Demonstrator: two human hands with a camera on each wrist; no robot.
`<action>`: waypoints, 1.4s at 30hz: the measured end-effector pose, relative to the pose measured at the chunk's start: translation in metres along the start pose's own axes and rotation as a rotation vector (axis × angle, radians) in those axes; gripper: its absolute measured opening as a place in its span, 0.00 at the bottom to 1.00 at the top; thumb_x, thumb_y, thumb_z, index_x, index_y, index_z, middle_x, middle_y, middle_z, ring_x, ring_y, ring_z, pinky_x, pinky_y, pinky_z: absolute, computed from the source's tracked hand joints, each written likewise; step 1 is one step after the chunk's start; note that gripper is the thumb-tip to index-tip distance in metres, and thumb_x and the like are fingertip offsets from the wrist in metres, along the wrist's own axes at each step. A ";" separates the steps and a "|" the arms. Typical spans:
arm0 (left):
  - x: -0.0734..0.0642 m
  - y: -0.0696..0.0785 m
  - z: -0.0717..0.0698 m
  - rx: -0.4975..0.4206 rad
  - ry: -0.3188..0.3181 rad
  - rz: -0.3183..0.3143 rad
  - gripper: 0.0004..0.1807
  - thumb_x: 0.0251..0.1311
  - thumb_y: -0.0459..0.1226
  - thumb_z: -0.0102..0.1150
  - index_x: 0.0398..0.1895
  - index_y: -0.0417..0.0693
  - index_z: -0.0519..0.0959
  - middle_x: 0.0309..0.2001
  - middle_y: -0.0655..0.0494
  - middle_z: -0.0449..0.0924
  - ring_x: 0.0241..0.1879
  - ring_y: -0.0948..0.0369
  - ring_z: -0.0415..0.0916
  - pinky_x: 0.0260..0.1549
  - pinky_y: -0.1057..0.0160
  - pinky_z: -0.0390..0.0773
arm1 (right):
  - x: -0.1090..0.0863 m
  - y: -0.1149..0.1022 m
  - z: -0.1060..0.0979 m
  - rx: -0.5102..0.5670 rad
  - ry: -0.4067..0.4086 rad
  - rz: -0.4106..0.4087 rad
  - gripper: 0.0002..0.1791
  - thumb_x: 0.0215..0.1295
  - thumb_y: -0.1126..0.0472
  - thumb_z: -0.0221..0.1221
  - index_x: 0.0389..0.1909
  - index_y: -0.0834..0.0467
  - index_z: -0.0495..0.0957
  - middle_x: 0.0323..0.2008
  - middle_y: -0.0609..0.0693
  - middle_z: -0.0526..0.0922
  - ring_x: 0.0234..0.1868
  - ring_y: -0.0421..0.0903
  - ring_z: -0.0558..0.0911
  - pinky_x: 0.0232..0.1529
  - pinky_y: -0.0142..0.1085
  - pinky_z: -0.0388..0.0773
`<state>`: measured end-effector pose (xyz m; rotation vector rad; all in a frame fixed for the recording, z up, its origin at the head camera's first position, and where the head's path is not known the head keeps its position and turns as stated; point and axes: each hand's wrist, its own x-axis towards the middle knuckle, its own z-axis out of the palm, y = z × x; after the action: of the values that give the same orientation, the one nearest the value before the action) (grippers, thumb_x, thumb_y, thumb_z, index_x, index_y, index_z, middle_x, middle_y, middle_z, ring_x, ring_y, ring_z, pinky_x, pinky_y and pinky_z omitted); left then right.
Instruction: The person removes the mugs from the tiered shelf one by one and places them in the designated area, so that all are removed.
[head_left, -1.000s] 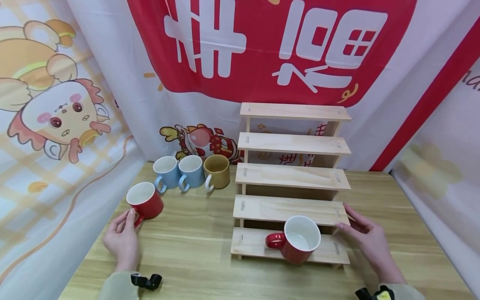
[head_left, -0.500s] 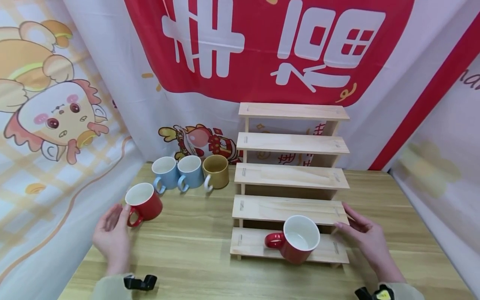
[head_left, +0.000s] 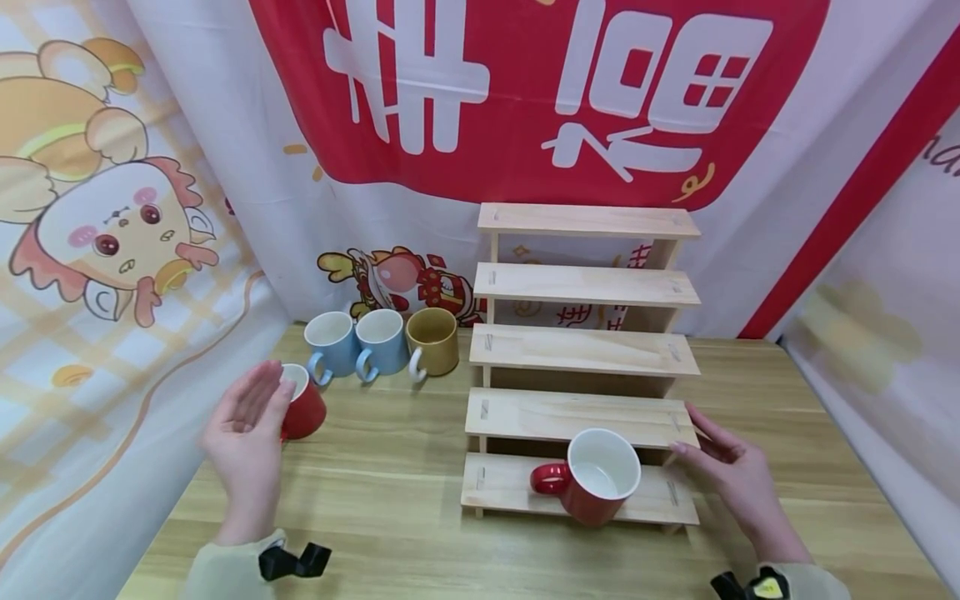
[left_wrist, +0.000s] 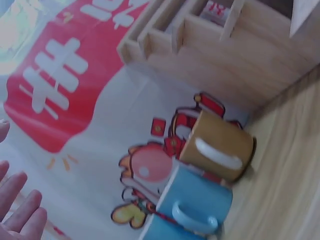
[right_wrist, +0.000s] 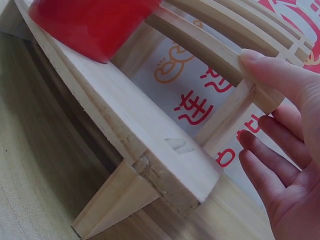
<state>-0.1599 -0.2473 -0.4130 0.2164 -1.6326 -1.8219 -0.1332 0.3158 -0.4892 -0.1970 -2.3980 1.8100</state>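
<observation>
My left hand (head_left: pixel 247 433) is raised with fingers extended, just left of a red mug (head_left: pixel 303 412) and partly covering it in the head view. Its fingertips show at the left wrist view's edge, with nothing held. At the right, my right hand (head_left: pixel 723 475) holds the right end of the second-lowest step of a wooden stepped rack (head_left: pixel 585 346). Thumb and index finger pinch that corner in the right wrist view; the other fingers stay off the wood. A second red mug (head_left: pixel 592 496), white inside, stands on the lowest step, handle pointing left.
Behind the left red mug, two light blue mugs (head_left: pixel 382 346) and a mustard-brown mug (head_left: pixel 435 342) stand in a row by the back cloth (head_left: pixel 225 200). All rest on a wood-grain table (head_left: pixel 382 500). Printed cloth walls enclose the back and both sides.
My left hand came off the left mug's handle, shifted left, then rose forward and right in front of the mug. The right hand and the rack stay put.
</observation>
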 end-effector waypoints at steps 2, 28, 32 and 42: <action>-0.004 0.005 0.008 -0.010 -0.057 0.023 0.25 0.56 0.29 0.75 0.59 0.40 0.82 0.56 0.47 0.83 0.56 0.57 0.81 0.53 0.70 0.78 | 0.001 -0.001 0.000 -0.016 0.002 0.006 0.39 0.65 0.56 0.71 0.75 0.52 0.67 0.67 0.45 0.72 0.52 0.24 0.77 0.49 0.20 0.76; -0.095 -0.010 0.106 0.062 -0.865 -0.112 0.29 0.52 0.42 0.79 0.60 0.54 0.81 0.59 0.60 0.81 0.59 0.58 0.78 0.61 0.55 0.75 | 0.001 0.001 0.000 -0.015 -0.010 -0.043 0.37 0.65 0.60 0.71 0.74 0.54 0.68 0.64 0.39 0.74 0.52 0.26 0.79 0.49 0.20 0.76; -0.108 -0.016 0.113 0.047 -0.951 -0.181 0.29 0.53 0.40 0.79 0.60 0.54 0.81 0.60 0.59 0.81 0.59 0.58 0.78 0.61 0.50 0.75 | 0.001 0.001 -0.001 -0.004 -0.013 -0.033 0.38 0.65 0.60 0.71 0.74 0.54 0.68 0.64 0.39 0.74 0.52 0.25 0.79 0.49 0.20 0.76; -0.134 -0.035 0.126 0.099 -1.100 -0.193 0.25 0.55 0.43 0.78 0.57 0.55 0.84 0.54 0.63 0.84 0.57 0.59 0.80 0.60 0.58 0.77 | 0.001 0.002 -0.001 -0.026 -0.008 -0.023 0.38 0.66 0.58 0.70 0.75 0.53 0.67 0.67 0.45 0.72 0.51 0.26 0.79 0.48 0.21 0.77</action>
<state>-0.1384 -0.0680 -0.4611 -0.7480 -2.4719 -2.1525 -0.1336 0.3174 -0.4906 -0.1649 -2.4199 1.7745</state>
